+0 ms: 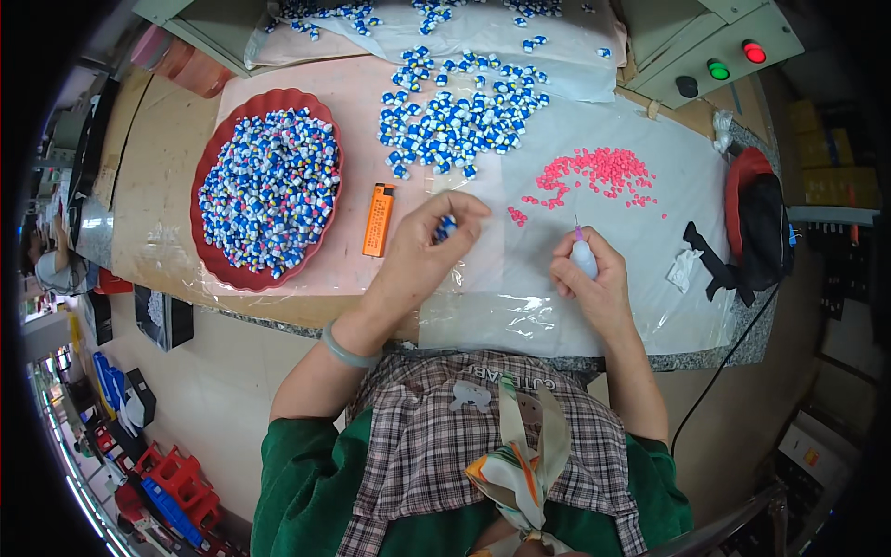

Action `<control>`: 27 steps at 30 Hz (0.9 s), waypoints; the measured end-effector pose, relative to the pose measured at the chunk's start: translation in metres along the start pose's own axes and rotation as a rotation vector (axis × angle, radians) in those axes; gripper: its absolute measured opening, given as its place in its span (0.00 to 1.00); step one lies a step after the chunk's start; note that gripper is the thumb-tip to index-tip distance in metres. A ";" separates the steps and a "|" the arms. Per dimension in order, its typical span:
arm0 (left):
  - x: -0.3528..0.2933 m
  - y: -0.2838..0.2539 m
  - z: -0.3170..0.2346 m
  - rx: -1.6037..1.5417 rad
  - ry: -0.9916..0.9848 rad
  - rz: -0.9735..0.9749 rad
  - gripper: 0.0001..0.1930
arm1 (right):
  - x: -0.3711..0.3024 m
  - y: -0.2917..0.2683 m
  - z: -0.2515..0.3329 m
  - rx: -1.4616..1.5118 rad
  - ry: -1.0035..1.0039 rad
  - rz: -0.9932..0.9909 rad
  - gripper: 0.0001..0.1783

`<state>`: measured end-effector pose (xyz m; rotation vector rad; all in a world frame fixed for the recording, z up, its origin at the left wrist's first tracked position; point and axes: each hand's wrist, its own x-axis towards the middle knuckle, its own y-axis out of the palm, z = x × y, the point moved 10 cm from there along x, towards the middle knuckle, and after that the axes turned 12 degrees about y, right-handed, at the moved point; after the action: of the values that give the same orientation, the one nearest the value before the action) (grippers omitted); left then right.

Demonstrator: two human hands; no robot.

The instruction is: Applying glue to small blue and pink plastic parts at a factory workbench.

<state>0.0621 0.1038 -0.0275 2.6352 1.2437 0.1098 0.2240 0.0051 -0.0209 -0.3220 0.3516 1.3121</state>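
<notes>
My left hand (432, 237), with a pale bangle on its wrist, is curled over the table. Small blue-and-white figure pieces (445, 227) show inside its fingers; how many, I cannot tell. My right hand (594, 278) grips a small white needle-tip squeeze bottle (584, 257), its thin needle pointing away from me. Just beyond the needle lies a scatter of small pink pieces (608, 169). Past my left hand, many loose blue-and-white pieces (464, 121) are spread on the sheet. An orange lighter (378, 220) lies left of my left hand.
A red scalloped tray (198, 200) heaped with finished-looking small pieces stands at the left. Behind is a machine housing (724, 56) with a red and a green light. At the right lie a crumpled white tissue (684, 269) and a black cloth (766, 232).
</notes>
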 end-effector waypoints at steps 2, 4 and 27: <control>0.015 -0.015 -0.029 0.620 0.162 -0.040 0.09 | 0.000 -0.002 -0.002 -0.003 -0.015 -0.004 0.06; 0.024 -0.015 -0.044 0.722 0.233 -0.080 0.10 | 0.000 -0.003 -0.002 -0.007 -0.030 -0.006 0.06; -0.013 0.041 0.016 -0.376 -0.247 0.147 0.13 | -0.004 0.004 0.010 -0.098 -0.127 -0.020 0.10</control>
<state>0.0868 0.0659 -0.0334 2.3256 0.8541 0.0354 0.2197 0.0071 -0.0104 -0.3216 0.1774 1.3254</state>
